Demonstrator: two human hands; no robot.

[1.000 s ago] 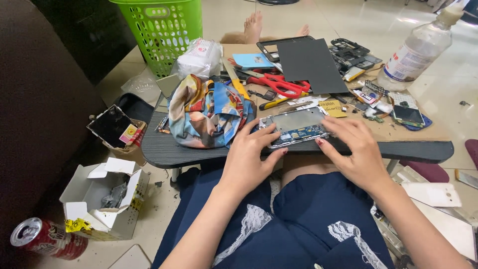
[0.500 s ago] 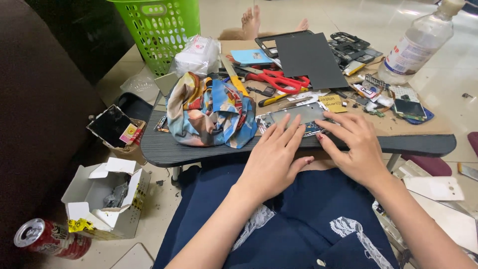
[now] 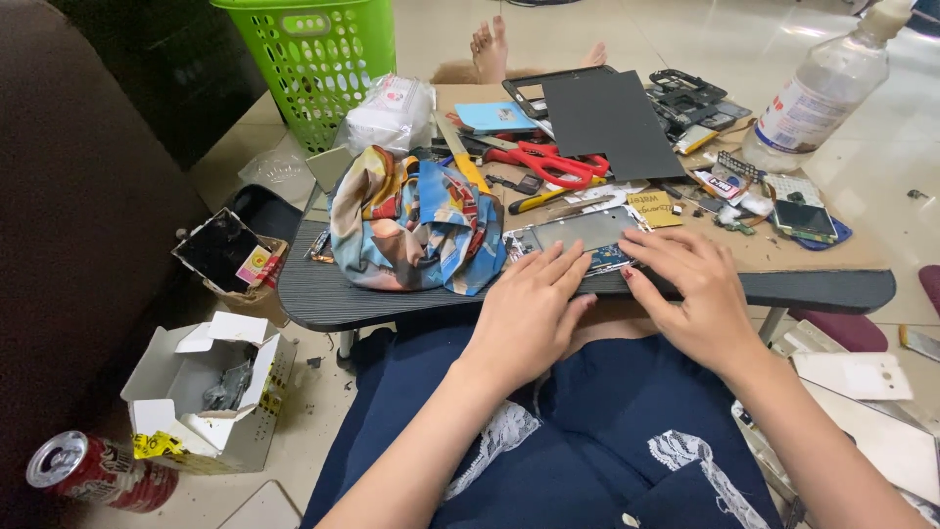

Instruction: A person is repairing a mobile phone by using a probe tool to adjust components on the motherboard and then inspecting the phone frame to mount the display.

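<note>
An opened phone [image 3: 585, 233], with its grey metal frame and blue board showing, lies flat near the front edge of the low dark table [image 3: 822, 287]. My left hand [image 3: 532, 312] rests on the phone's near side, fingers stretched forward over it. My right hand [image 3: 688, 292] covers the phone's right end, fingertips pointing left and pressing down on it. Both wrists hang over the table edge above my dark blue lap.
A bunched colourful cloth [image 3: 416, 230] sits left of the phone. Behind lie red scissors [image 3: 548, 163], a yellow-handled cutter [image 3: 460, 152], a black panel [image 3: 612, 122], phone parts [image 3: 801, 217] and a plastic bottle [image 3: 813, 98]. A green basket [image 3: 313, 59], open box [image 3: 211, 392] and red can [image 3: 93, 472] stand on the floor.
My hands have shifted from holding the phone at its two ends to lying over it. The left hand's fingers slid forward onto its near side. The phone has stayed flat on the table.
</note>
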